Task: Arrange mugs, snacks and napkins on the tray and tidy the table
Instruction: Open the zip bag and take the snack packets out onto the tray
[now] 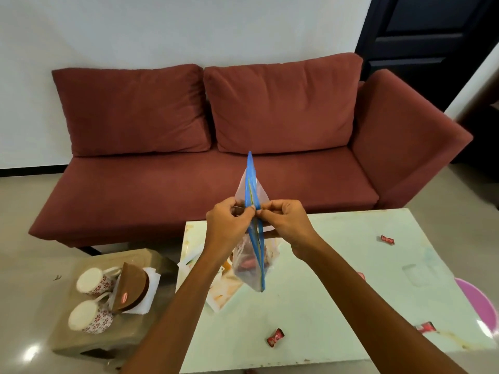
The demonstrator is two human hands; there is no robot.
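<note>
A clear zip bag (252, 268) with a blue seal strip hangs above the pale green table (324, 306), with snacks inside. My left hand (229, 222) and my right hand (286, 222) pinch the seal from either side near its middle. Three red wrapped candies lie loose on the table: one near the front (275, 338), one at the far right (387, 239), one at the right edge (426, 327). On a low stool (70, 338) to the left sit two white mugs with red flowers (93, 279) (89, 318), a brown packet (131, 287) and white napkins (151, 290).
A dark red sofa (216, 171) stands behind the table. Printed paper (224, 290) lies on the table's left part under my left arm. A pink round object (478, 306) shows at the right edge. A dark door (421, 36) is at the back right.
</note>
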